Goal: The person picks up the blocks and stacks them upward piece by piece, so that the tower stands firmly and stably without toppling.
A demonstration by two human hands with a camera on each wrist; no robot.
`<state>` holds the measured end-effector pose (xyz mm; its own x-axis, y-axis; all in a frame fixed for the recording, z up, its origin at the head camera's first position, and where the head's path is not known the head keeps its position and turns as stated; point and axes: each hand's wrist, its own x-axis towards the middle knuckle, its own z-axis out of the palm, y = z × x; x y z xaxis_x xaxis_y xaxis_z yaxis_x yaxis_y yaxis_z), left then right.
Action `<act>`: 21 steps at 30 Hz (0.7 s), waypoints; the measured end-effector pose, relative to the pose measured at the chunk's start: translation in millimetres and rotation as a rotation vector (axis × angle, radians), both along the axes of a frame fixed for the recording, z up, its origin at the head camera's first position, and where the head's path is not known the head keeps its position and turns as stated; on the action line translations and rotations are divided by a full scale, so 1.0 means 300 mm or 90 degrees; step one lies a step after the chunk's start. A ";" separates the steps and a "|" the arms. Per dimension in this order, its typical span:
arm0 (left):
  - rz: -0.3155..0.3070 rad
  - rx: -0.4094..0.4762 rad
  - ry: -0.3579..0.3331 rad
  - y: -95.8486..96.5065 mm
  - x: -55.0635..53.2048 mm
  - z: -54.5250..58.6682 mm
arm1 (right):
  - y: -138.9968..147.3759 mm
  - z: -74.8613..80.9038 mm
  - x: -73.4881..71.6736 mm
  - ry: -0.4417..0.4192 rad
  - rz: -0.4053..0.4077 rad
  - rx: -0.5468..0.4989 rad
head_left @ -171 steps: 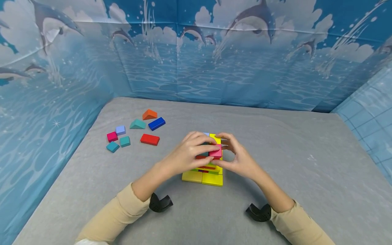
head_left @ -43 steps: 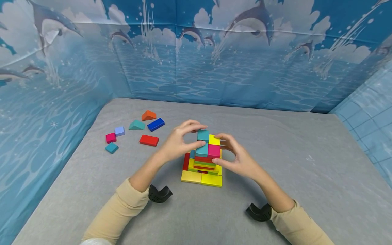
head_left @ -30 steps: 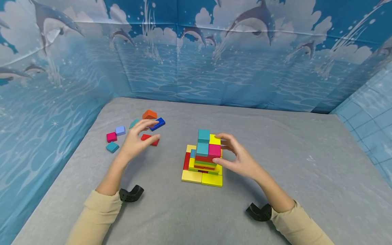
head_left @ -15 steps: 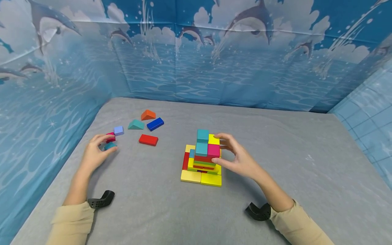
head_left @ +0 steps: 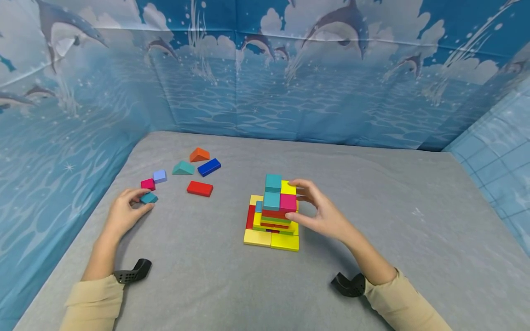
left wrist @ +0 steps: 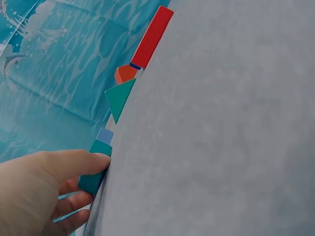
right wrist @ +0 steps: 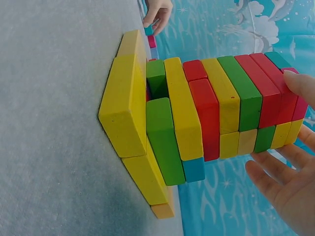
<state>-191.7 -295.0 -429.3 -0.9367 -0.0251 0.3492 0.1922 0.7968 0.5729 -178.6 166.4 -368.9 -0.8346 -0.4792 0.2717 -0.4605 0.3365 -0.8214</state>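
On the left of the table in the head view, my left hand (head_left: 126, 212) pinches a small teal block (head_left: 149, 197) between thumb and fingers. In the left wrist view the thumb lies across this teal block (left wrist: 91, 183), close to the table surface. My right hand (head_left: 316, 209) holds the upper part of a block tower (head_left: 271, 214), thumb at its front and fingers at its right side. Two teal blocks, a magenta block (head_left: 288, 202) and a yellow block show at the tower's top. In the right wrist view the right thumb touches near the magenta block (right wrist: 300, 105).
Near the left hand lie a magenta block (head_left: 147, 184) and a light blue block (head_left: 159, 176). Farther right are a teal triangle (head_left: 183, 168), an orange triangle (head_left: 199, 155), a blue block (head_left: 209, 167) and a red block (head_left: 200, 189). A dolphin-print curtain (head_left: 265, 101) borders the table.
My left hand has let go of a teal block on the tower's top, moved left to the loose blocks and taken hold of another teal block. The right hand stays at the tower.
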 end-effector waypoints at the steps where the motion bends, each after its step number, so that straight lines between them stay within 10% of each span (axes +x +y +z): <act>1: 0.001 0.001 0.001 0.003 0.000 0.003 | 0.000 0.001 0.000 0.001 0.000 0.001; 10: -0.071 0.063 0.053 0.148 -0.024 0.096 | -0.011 0.030 0.015 -0.005 -0.006 0.007; 16: -0.207 0.135 0.104 0.346 -0.050 0.202 | -0.031 0.086 0.046 -0.019 -0.002 -0.003; 21: -0.332 0.192 0.114 0.530 -0.046 0.288 | -0.014 0.035 0.018 -0.019 0.008 -0.017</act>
<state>-205.7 -136.0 -343.0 -0.7793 0.2980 0.5512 0.6266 0.3806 0.6801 -173.3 162.3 -358.3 -0.8371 -0.4821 0.2587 -0.4389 0.3093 -0.8436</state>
